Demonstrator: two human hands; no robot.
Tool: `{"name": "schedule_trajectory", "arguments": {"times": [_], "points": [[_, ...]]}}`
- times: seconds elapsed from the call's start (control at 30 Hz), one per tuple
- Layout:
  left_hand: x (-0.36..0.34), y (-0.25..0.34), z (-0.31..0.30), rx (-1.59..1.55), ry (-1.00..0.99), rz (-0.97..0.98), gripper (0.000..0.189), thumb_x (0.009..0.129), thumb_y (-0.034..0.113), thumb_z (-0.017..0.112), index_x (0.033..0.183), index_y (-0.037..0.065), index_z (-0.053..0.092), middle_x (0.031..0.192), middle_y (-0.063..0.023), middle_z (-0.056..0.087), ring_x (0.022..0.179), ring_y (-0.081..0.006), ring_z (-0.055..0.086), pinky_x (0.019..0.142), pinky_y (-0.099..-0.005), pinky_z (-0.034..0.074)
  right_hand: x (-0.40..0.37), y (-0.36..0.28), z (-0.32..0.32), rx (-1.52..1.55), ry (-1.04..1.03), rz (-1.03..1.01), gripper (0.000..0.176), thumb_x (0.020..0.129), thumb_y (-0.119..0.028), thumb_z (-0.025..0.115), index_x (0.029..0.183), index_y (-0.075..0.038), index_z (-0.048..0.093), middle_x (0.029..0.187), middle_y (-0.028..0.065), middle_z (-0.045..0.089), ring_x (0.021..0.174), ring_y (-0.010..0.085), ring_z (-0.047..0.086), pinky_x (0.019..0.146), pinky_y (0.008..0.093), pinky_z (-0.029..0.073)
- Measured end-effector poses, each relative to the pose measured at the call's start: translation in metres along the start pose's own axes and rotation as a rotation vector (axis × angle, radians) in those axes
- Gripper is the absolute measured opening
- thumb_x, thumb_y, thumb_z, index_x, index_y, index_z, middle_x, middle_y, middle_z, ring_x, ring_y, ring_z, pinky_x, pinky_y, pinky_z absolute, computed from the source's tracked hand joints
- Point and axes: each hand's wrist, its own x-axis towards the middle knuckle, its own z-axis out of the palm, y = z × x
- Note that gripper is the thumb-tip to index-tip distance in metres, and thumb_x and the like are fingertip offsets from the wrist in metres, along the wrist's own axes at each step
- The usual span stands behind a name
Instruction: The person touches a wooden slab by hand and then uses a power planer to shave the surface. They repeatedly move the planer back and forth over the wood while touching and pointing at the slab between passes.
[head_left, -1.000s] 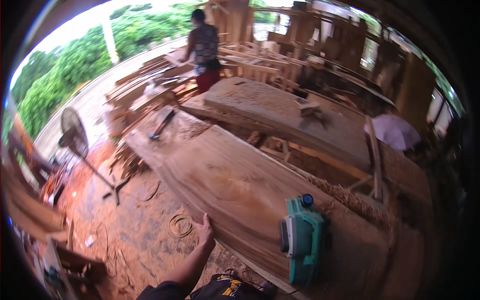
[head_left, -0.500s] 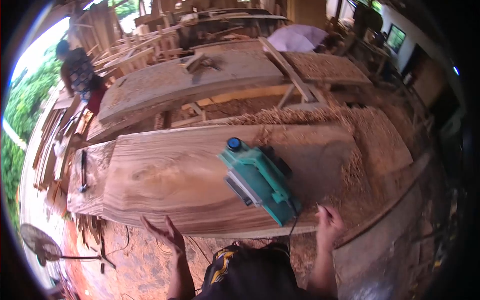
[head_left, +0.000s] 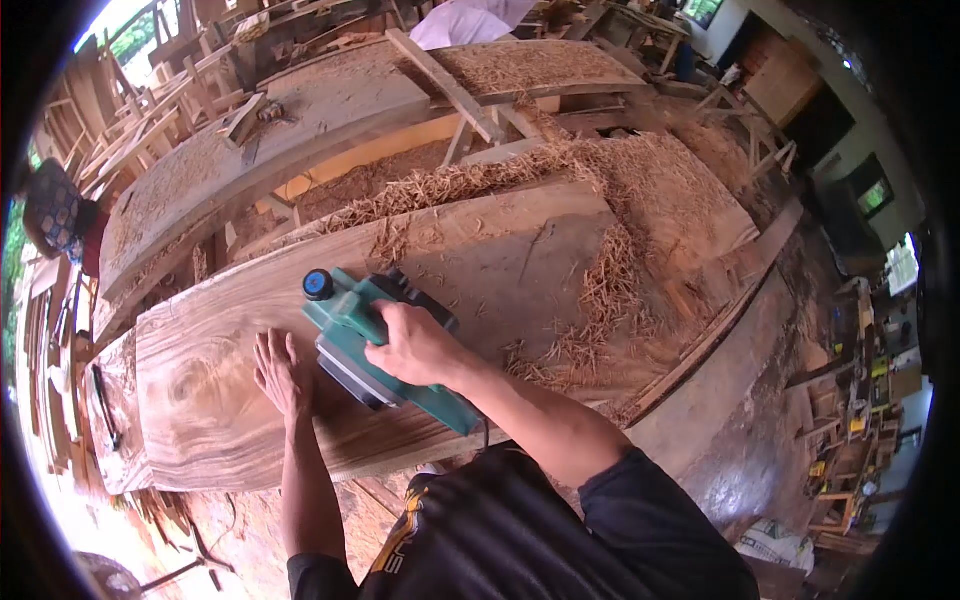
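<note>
Head view, planer: I see the green planer (head_left: 345, 318) resting on the wide slab (head_left: 520, 260), centre-left of the frame. Its long axis runs from the black knob (head_left: 318, 285) at upper left down to lower right.
Head view, right hand: the right hand (head_left: 415, 345) is wrapped tight round the planer's top handle.
Head view, left hand: the left hand (head_left: 282, 372) lies flat and spread on bare wood just left of the planer, near its knob end, holding nothing.
Head view, surroundings: I note shavings (head_left: 600, 290) heaped right of centre, a second slab (head_left: 330, 110) across the upper left, and another person (head_left: 55, 215) at the far left edge.
</note>
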Motion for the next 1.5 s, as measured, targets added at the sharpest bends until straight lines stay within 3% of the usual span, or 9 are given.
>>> {"name": "schedule_trajectory", "arguments": {"times": [0.53, 0.8, 0.83, 0.9, 0.97, 1.1, 1.27, 1.37, 1.5], "points": [[0.014, 0.003, 0.013, 0.041, -0.021, 0.129, 0.064, 0.104, 0.048, 0.047, 0.155, 0.010, 0.039, 0.165, -0.0170, 0.029, 0.155, -0.0354, 0.022, 0.122, -0.0612, 0.014, -0.213, -0.050, -0.060, 0.083, 0.156, 0.760, 0.034, 0.082, -0.016, 0.076, 0.108, 0.003, 0.066, 0.086, 0.0158, 0.071, 0.079, 0.0304, 0.071, 0.073, 0.0409, 0.055], [0.017, 0.005, 0.013, 0.020, 0.006, 0.114, 0.060, 0.104, 0.047, 0.047, 0.152, 0.011, 0.043, 0.164, -0.0158, 0.032, 0.154, -0.0352, 0.024, 0.122, -0.0600, 0.015, -0.034, -0.017, -0.028, 0.028, 0.168, 0.384, 0.039, 0.088, -0.032, 0.076, 0.108, 0.001, 0.069, 0.094, 0.0229, 0.074, 0.090, 0.0383, 0.073, 0.080, 0.0457, 0.056], [0.016, 0.006, 0.014, 0.032, 0.012, 0.120, 0.059, 0.104, 0.047, 0.047, 0.152, 0.012, 0.044, 0.164, -0.0153, 0.033, 0.154, -0.0352, 0.025, 0.122, -0.0598, 0.016, 0.005, 0.000, -0.020, -0.111, 0.199, 0.321, 0.032, 0.090, -0.034, 0.076, 0.097, -0.004, 0.068, 0.065, 0.0036, 0.065, 0.053, 0.0137, 0.063, 0.052, 0.0326, 0.051], [0.016, 0.010, 0.009, 0.032, 0.016, 0.118, 0.057, 0.104, 0.047, 0.047, 0.151, 0.013, 0.046, 0.163, -0.0135, 0.035, 0.152, -0.0339, 0.028, 0.120, -0.0590, 0.019, 0.078, 0.016, -0.016, -0.101, 0.166, 0.247, 0.055, 0.091, -0.053, 0.069, 0.093, 0.001, 0.067, 0.074, 0.0212, 0.070, 0.074, 0.0349, 0.073, 0.069, 0.0454, 0.057], [0.017, 0.007, 0.008, 0.032, 0.029, 0.132, 0.057, 0.104, 0.047, 0.047, 0.150, 0.014, 0.047, 0.163, -0.0128, 0.036, 0.152, -0.0332, 0.029, 0.120, -0.0589, 0.020, 0.085, 0.008, -0.015, 0.236, 0.062, 0.301, 0.057, 0.098, -0.051, 0.062, 0.127, -0.002, 0.057, 0.071, 0.0074, 0.065, 0.064, 0.0154, 0.068, 0.059, 0.0339, 0.055], [0.018, 0.002, 0.018, 0.103, 0.132, 0.180, 0.051, 0.103, 0.043, 0.054, 0.144, 0.013, 0.053, 0.158, -0.0142, 0.042, 0.145, -0.0337, 0.040, 0.116, -0.0577, 0.029, 0.026, 0.007, -0.011, 0.313, 0.112, 0.250, 0.055, 0.104, -0.039, 0.058, 0.144, -0.005, 0.046, 0.073, 0.0050, 0.063, 0.058, 0.0136, 0.062, 0.055, 0.0320, 0.053], [-0.045, 0.113, -0.041, -0.546, -0.164, 0.618, 0.054, 0.092, 0.048, 0.070, 0.124, 0.006, 0.063, 0.106, -0.0208, 0.069, 0.096, -0.0405, 0.068, 0.084, -0.0467, 0.055, -0.158, -0.012, -0.029, 0.315, 0.118, 0.327, 0.055, 0.101, -0.017, 0.060, 0.149, 0.001, 0.041, 0.072, 0.0055, 0.062, 0.057, 0.0111, 0.059, 0.054, 0.0300, 0.048], [-0.096, 0.155, -0.062, -0.201, -0.445, 1.006, 0.054, 0.090, 0.059, 0.068, 0.092, 0.007, 0.056, 0.082, -0.0155, 0.069, 0.074, -0.0352, 0.071, 0.067, -0.0474, 0.057, -0.263, -0.017, -0.038, 0.226, 0.091, 0.398, 0.062, 0.097, -0.020, 0.065, 0.146, 0.009, 0.040, 0.083, 0.0109, 0.067, 0.069, 0.0154, 0.067, 0.064, 0.0311, 0.055], [-0.056, 0.167, -0.044, -0.097, -0.723, 1.285, 0.054, 0.089, 0.060, 0.069, 0.095, 0.007, 0.061, 0.075, -0.0153, 0.068, 0.069, -0.0354, 0.070, 0.062, -0.0458, 0.057, -0.264, -0.017, -0.038, 0.222, 0.081, 0.447, 0.064, 0.096, -0.020, 0.067, 0.145, 0.011, 0.040, 0.096, 0.0197, 0.070, 0.083, 0.0267, 0.073, 0.074, 0.0357, 0.058]]}}
